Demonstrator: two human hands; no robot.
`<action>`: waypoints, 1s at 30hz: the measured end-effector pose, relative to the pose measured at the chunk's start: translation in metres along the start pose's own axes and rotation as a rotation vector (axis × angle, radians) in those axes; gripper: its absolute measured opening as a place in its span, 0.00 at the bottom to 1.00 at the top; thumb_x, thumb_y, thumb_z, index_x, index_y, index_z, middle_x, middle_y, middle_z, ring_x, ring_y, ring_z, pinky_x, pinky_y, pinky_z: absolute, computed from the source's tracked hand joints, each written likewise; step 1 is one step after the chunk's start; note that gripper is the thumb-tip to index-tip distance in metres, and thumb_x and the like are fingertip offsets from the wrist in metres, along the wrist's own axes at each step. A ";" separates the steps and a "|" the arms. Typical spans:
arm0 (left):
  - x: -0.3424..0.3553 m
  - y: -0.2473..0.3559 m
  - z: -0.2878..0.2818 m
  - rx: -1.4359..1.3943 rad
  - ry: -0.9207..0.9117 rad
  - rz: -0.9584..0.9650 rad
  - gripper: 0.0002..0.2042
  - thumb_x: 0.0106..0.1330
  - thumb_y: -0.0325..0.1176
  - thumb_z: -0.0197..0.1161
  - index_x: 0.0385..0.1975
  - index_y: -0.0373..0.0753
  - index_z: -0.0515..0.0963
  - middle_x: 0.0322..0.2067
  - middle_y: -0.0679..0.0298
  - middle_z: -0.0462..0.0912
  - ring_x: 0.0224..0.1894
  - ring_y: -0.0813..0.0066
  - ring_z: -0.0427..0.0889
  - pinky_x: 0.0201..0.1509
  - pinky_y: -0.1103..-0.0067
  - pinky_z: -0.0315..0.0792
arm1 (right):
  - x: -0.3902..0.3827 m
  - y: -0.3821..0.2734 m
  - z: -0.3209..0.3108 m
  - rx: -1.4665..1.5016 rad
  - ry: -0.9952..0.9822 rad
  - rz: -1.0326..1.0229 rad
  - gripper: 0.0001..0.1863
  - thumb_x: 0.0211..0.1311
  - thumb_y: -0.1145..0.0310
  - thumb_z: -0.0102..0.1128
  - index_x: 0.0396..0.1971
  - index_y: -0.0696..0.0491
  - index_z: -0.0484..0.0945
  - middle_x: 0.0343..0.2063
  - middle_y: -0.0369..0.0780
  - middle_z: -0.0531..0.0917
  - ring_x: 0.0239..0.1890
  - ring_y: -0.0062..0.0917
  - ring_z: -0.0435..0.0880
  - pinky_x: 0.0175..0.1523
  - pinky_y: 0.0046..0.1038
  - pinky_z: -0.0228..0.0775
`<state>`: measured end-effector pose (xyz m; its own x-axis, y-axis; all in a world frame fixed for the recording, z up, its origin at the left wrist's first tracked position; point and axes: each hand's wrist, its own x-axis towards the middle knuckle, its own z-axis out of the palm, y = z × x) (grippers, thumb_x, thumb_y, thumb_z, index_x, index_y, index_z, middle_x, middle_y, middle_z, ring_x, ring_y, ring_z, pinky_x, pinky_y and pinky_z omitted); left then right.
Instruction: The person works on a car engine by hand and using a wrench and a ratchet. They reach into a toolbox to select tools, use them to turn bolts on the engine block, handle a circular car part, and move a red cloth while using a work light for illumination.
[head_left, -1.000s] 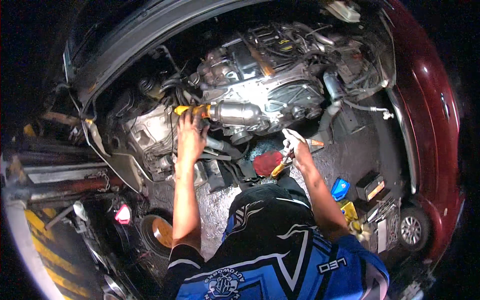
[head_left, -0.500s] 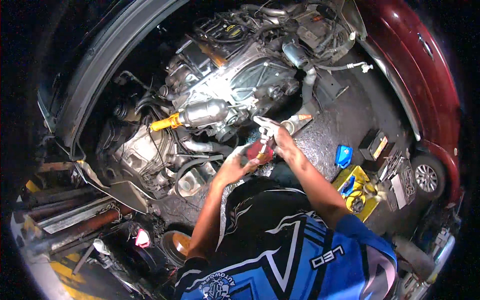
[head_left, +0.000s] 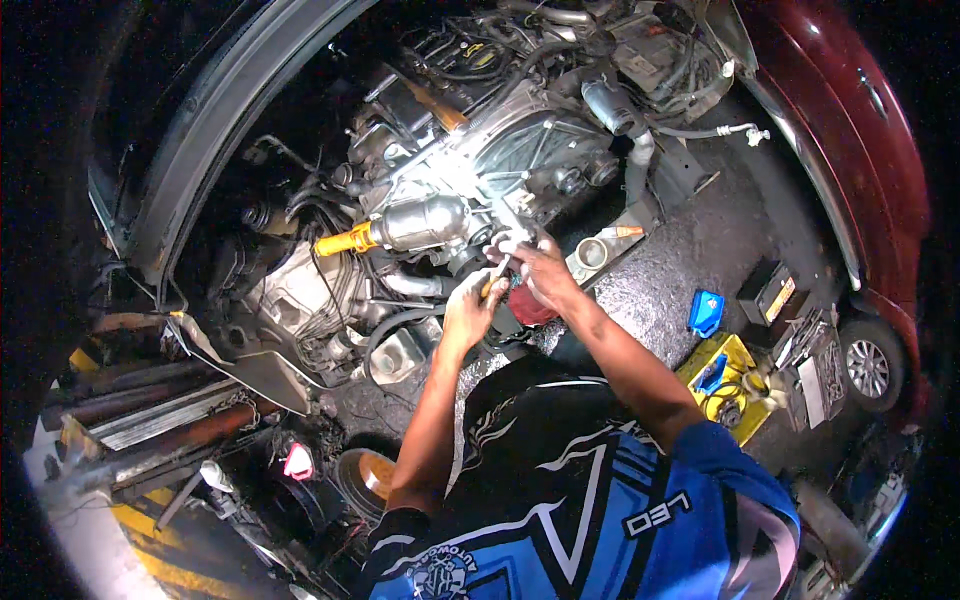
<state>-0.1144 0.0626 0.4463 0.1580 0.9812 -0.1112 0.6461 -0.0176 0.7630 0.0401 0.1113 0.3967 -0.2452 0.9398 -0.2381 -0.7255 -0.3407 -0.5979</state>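
I am viewing a black-and-blue jersey (head_left: 520,495) with a white V stripe (head_left: 588,520); left of this stripe a crest (head_left: 438,577) and black sleeve (head_left: 404,526) are showing, right of it white lettering (head_left: 659,518) and a blue sleeve (head_left: 715,452)

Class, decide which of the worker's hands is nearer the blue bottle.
Right. The right hand is left of the blue bottle, across some floor; the left hand is farther left.

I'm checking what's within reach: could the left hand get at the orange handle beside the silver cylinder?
Probably yes: nothing appears to cover the orange handle, and the left hand is fairly near. It may first have to let go of the small yellow-handled tool.
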 end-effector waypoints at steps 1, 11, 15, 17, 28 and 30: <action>0.003 -0.008 -0.001 0.015 0.068 0.024 0.18 0.67 0.43 0.59 0.47 0.34 0.76 0.40 0.46 0.81 0.42 0.48 0.80 0.45 0.67 0.73 | 0.005 0.000 0.009 0.002 -0.012 0.010 0.24 0.60 0.76 0.59 0.56 0.58 0.65 0.43 0.44 0.80 0.44 0.33 0.83 0.53 0.36 0.76; 0.018 -0.008 -0.012 -0.020 0.126 0.050 0.18 0.68 0.44 0.57 0.49 0.37 0.77 0.38 0.45 0.81 0.40 0.49 0.80 0.45 0.65 0.72 | 0.035 -0.010 0.026 -0.139 -0.069 -0.044 0.24 0.57 0.76 0.62 0.55 0.53 0.70 0.37 0.35 0.81 0.37 0.18 0.79 0.39 0.22 0.74; 0.010 -0.009 -0.012 0.157 0.213 0.047 0.17 0.68 0.42 0.57 0.47 0.34 0.77 0.39 0.45 0.81 0.41 0.48 0.80 0.46 0.65 0.72 | 0.038 -0.003 0.019 -0.158 -0.105 -0.040 0.25 0.59 0.73 0.61 0.58 0.54 0.68 0.43 0.39 0.80 0.41 0.22 0.79 0.45 0.24 0.75; 0.018 -0.017 -0.007 0.104 0.225 0.141 0.16 0.67 0.40 0.58 0.47 0.34 0.77 0.38 0.45 0.81 0.41 0.48 0.79 0.46 0.65 0.72 | 0.044 0.003 0.010 -0.528 -0.060 -0.188 0.25 0.60 0.73 0.60 0.57 0.56 0.66 0.45 0.41 0.79 0.45 0.28 0.79 0.51 0.29 0.73; 0.022 -0.012 -0.009 0.127 0.194 0.109 0.16 0.66 0.44 0.60 0.39 0.34 0.77 0.30 0.48 0.80 0.33 0.46 0.79 0.39 0.62 0.72 | 0.053 0.009 -0.002 -0.404 -0.159 -0.218 0.27 0.60 0.75 0.63 0.58 0.57 0.64 0.48 0.42 0.77 0.50 0.29 0.79 0.51 0.31 0.75; 0.021 -0.014 -0.014 0.179 0.144 0.042 0.18 0.66 0.46 0.59 0.39 0.34 0.77 0.29 0.47 0.80 0.32 0.46 0.79 0.38 0.62 0.72 | 0.053 0.007 0.004 -0.334 -0.176 -0.161 0.27 0.60 0.74 0.63 0.58 0.56 0.65 0.47 0.41 0.77 0.48 0.26 0.80 0.50 0.31 0.76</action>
<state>-0.1302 0.0862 0.4418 0.0871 0.9960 0.0200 0.7657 -0.0798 0.6383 0.0195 0.1590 0.3827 -0.2727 0.9621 -0.0036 -0.5221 -0.1511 -0.8394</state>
